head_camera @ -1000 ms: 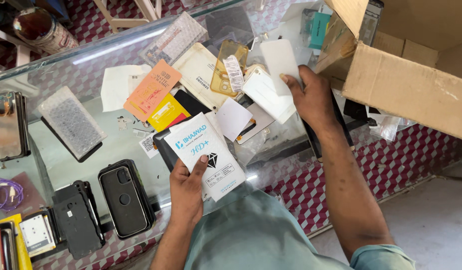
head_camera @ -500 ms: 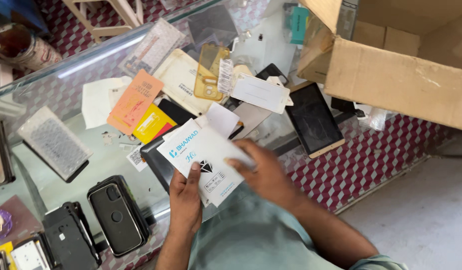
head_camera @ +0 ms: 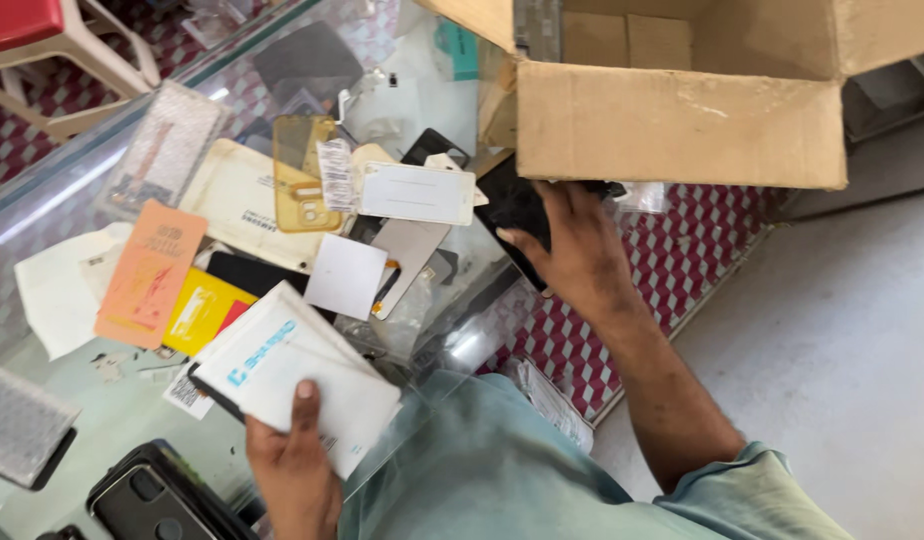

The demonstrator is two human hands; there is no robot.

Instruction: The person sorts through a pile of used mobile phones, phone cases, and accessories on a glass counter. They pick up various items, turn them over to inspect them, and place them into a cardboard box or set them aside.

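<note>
My left hand [head_camera: 294, 462] grips a stack of white card packets [head_camera: 294, 372] with blue print, thumb on top, just above the glass counter [head_camera: 72, 180]. My right hand [head_camera: 574, 250] reaches out to the right and closes on a flat black tablet-like slab [head_camera: 510, 212] at the counter's right edge, just below the open cardboard box [head_camera: 682, 120]. Between the two hands lie a white square card [head_camera: 344, 275] and a white rectangular packet [head_camera: 417, 192].
The counter is littered with packets: an orange one [head_camera: 150, 275], a yellow one [head_camera: 204, 312], a translucent yellow phone case [head_camera: 304, 175] and a black phone case [head_camera: 147, 497] at the bottom left. A red-seated plastic chair [head_camera: 42, 40] stands top left. Grey floor [head_camera: 842, 340] lies right.
My right hand has left the white packets and swung right onto the black slab under the box. The left hand keeps its hold on the packets. The view has shifted right.
</note>
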